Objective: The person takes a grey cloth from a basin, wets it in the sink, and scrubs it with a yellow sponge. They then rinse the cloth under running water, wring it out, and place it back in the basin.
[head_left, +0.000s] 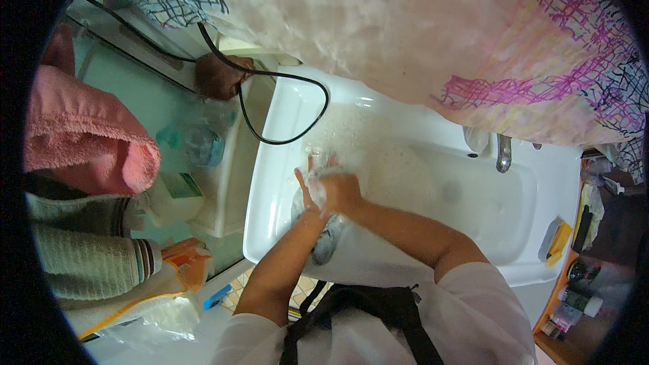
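Note:
My left hand (307, 190) is over the near left part of a white basin (263, 203), with some fingers stretched out and wet. My right hand (342, 191) is curled and presses against the left palm. White foam or thin wet cloth (317, 190) shows between the two hands; the blur and suds hide which. Below the left wrist a grey wet cloth (324, 247) lies partly in the basin. Cloudy soapy water (405, 172) with bubbles fills the basin.
A metal tap (503, 154) and yellow soap (559, 243) are at the right. A patterned curtain (380, 25) hangs above. A looped black cable (284, 142) overhangs the left rim. Pink (91, 132) and striped towels (91, 258) hang left; bottles (580, 301) stand on a shelf.

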Demonstrator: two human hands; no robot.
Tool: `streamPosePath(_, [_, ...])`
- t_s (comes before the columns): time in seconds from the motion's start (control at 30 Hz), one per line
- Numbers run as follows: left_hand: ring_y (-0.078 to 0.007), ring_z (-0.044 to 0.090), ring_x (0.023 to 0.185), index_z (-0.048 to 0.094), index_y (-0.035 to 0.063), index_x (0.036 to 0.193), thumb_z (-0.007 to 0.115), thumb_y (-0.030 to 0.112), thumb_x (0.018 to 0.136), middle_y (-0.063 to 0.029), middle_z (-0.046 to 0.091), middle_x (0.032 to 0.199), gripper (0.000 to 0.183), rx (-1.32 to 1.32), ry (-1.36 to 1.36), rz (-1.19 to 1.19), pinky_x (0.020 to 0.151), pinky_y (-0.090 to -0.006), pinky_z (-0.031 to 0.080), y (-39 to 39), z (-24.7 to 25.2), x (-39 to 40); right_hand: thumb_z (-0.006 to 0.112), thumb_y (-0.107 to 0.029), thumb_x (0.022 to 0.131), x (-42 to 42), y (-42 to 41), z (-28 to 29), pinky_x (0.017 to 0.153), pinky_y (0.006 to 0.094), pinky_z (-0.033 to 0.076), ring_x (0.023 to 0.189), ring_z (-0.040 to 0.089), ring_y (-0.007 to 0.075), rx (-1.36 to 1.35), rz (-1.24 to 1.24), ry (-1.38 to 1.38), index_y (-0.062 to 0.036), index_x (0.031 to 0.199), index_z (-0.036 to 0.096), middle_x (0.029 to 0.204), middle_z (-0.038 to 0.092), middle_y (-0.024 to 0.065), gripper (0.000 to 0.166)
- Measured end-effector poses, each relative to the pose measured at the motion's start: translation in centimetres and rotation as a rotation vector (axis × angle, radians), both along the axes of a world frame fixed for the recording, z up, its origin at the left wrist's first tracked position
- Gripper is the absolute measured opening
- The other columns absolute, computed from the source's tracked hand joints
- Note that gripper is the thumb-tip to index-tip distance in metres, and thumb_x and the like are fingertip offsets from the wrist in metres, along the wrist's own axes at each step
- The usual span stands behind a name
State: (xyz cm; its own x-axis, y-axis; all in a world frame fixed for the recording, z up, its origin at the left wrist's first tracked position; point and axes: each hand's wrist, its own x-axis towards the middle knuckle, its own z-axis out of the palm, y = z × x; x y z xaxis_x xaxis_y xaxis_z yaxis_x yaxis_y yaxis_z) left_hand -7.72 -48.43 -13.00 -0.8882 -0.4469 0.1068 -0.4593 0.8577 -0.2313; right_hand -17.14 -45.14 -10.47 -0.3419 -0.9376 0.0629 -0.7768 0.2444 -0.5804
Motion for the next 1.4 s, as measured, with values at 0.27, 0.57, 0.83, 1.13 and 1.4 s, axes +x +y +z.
streamPosePath(0.27, [-0.0291, 0.001, 0.134, 0.017, 0.0175, 0.139, 0.033, 0.055, 0.083, -0.0120, 0.009, 0.145, 0.069, -0.759, -0.758, 0.078, 0.099, -0.0597, -0.005, -0.7, -1.4, 0.2, 0.051, -0.026, 0.078, 2.3, 0.7, 1.4, 0.059, 0.0420, 0.047, 0.069, 0.061, 0.0295, -0.116, -0.079, 0.145, -0.0063, 0.080, 0.064, 0.079, 0.062, 0.0164, 0.023])
streamPosePath(0.57, [-0.0294, -0.002, 0.134, 0.016, 0.0121, 0.139, 0.038, 0.051, 0.082, -0.0118, 0.008, 0.145, 0.072, -0.048, -0.088, 0.133, 0.100, -0.0584, -0.004, -0.3, 0.4, 0.3, 0.063, -0.019, 0.065, 1.7, 1.4, 2.4, 0.062, 0.0458, 0.047, 0.072, 0.061, 0.0320, 0.015, 0.000, 0.023, -0.0035, 0.069, 0.063, 0.076, 0.063, 0.0137, 0.016])
streamPosePath(0.83, [-0.0338, -0.001, 0.133, 0.014, 0.0198, 0.140, 0.039, 0.055, 0.080, -0.0072, 0.008, 0.146, 0.074, 0.322, -0.266, 0.102, 0.096, -0.0637, -0.003, 0.5, 2.8, -1.2, 0.057, -0.025, 0.072, 0.9, -0.1, -0.6, 0.050, 0.0458, 0.046, 0.052, 0.059, 0.0329, 0.107, 0.043, 0.030, -0.0071, 0.073, 0.064, 0.062, 0.061, 0.0156, 0.019])
streamPosePath(1.13, [-0.0325, -0.003, 0.133, 0.015, 0.0186, 0.140, 0.036, 0.057, 0.080, -0.0075, 0.011, 0.145, 0.074, 0.603, 0.062, 0.150, 0.097, -0.0635, -0.003, 0.5, 2.4, -1.3, 0.066, -0.021, 0.059, -2.4, -1.4, 0.7, 0.058, 0.0413, 0.048, 0.064, 0.062, 0.0282, 0.078, -0.170, -0.011, -0.0065, 0.058, 0.061, 0.064, 0.060, 0.0159, 0.016])
streamPosePath(1.4, [-0.0350, 0.005, 0.132, 0.013, 0.0060, 0.138, 0.040, 0.056, 0.079, -0.0140, 0.014, 0.143, 0.082, 0.522, -0.157, 0.341, 0.100, -0.0592, 0.005, 1.8, 7.9, -1.8, 0.055, -0.032, 0.078, -7.4, -3.5, 1.2, 0.066, 0.0464, 0.044, 0.080, 0.058, 0.0339, 0.018, -0.291, -0.019, -0.0059, 0.073, 0.061, 0.080, 0.060, 0.0170, 0.027])
